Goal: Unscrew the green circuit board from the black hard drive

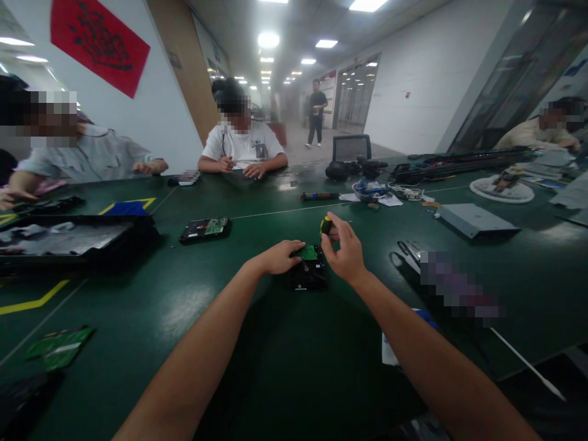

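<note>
A black hard drive point(307, 277) with a green circuit board point(310, 252) at its far end lies on the green tabletop in front of me. My left hand point(280, 257) holds it down at its left side, fingers reaching over the board's edge. Just right of the drive, my right hand point(344, 248) is raised, its fingers closed round the yellow and black handle of a screwdriver point(326, 225). The screwdriver stands roughly upright above the drive's far right corner. I cannot make out its shaft or whether its tip touches the drive.
A second hard drive point(205, 229) lies further left, past it a black tray point(68, 242). Loose circuit boards point(62, 346) are at the near left. To the right lie a grey metal box point(476, 220) and a blurred-out item with a cord. Several people sit around the table.
</note>
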A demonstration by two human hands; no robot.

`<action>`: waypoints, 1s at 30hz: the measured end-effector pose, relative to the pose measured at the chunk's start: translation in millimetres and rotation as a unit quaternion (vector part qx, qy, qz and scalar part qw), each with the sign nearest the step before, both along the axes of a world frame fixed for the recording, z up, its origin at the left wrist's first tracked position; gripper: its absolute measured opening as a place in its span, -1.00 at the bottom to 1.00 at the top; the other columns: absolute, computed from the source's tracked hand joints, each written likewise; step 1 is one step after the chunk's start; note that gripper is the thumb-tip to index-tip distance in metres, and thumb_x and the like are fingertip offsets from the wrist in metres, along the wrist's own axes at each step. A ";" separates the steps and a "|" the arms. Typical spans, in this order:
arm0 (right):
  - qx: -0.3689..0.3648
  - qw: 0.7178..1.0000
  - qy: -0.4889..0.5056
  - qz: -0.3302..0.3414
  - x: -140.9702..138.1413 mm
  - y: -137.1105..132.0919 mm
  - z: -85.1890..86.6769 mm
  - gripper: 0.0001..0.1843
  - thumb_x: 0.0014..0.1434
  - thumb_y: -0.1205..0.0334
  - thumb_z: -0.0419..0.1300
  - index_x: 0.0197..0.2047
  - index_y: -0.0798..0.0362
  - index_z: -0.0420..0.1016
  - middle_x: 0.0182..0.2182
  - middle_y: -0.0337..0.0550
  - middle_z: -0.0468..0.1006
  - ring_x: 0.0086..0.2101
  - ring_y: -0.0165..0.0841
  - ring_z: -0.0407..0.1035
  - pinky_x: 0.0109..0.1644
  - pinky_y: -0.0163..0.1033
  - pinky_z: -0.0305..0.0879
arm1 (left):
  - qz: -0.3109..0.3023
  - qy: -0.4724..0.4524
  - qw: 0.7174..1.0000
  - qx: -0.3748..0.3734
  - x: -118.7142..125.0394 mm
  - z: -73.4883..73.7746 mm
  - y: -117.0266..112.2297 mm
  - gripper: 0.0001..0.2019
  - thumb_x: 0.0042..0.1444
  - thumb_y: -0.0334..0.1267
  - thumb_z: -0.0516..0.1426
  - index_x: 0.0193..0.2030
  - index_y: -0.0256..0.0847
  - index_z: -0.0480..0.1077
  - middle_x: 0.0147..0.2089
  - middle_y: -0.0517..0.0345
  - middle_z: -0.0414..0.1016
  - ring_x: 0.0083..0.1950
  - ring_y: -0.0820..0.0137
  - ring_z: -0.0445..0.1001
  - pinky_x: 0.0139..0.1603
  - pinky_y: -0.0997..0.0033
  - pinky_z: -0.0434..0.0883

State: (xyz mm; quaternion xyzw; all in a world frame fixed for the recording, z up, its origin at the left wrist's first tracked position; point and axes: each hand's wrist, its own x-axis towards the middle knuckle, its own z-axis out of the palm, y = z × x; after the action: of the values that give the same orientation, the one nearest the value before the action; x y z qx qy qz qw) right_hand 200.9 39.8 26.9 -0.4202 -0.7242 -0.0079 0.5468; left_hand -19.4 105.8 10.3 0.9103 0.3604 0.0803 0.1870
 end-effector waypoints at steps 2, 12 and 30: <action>0.000 1.000 0.002 -0.004 0.0 0.3 -0.7 -0.42 0.33 0.20 0.13 0.37 -0.12 0.15 0.02 0.00 0.44 -0.19 -0.24 0.48 -0.13 -0.04 0.58 | 0.001 0.004 1.000 0.001 0.0 0.1 0.0 -0.40 0.25 -0.16 0.07 0.42 -0.25 0.17 0.46 -0.04 0.18 0.47 0.16 0.16 0.47 0.16 0.08; 0.004 1.000 -0.007 -0.015 1.5 -0.6 0.4 -0.42 0.32 0.20 0.13 0.38 -0.13 0.16 0.01 -0.01 0.47 -0.16 -0.21 0.48 -0.08 0.03 0.58 | 0.003 0.013 1.000 0.005 0.3 2.1 -2.0 -0.40 0.27 -0.15 0.05 0.42 -0.31 0.16 0.46 -0.09 0.18 0.46 0.17 0.17 0.47 0.21 0.08; 0.013 1.000 0.016 -0.015 1.4 1.2 -2.4 -0.47 0.30 0.17 0.19 0.30 -0.12 0.22 0.03 -0.01 0.42 -0.27 -0.30 0.49 -0.21 -0.08 0.60 | -0.004 0.008 1.000 0.010 0.7 1.7 -2.0 -0.40 0.28 -0.18 0.06 0.43 -0.29 0.15 0.46 -0.07 0.18 0.46 0.18 0.17 0.48 0.22 0.06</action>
State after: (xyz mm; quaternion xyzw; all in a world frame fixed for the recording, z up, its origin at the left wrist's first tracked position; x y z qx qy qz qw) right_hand 202.3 41.0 24.5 -0.4239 -0.7088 -0.0183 0.5636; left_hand -18.7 103.8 11.9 0.9143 0.3570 0.0761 0.1756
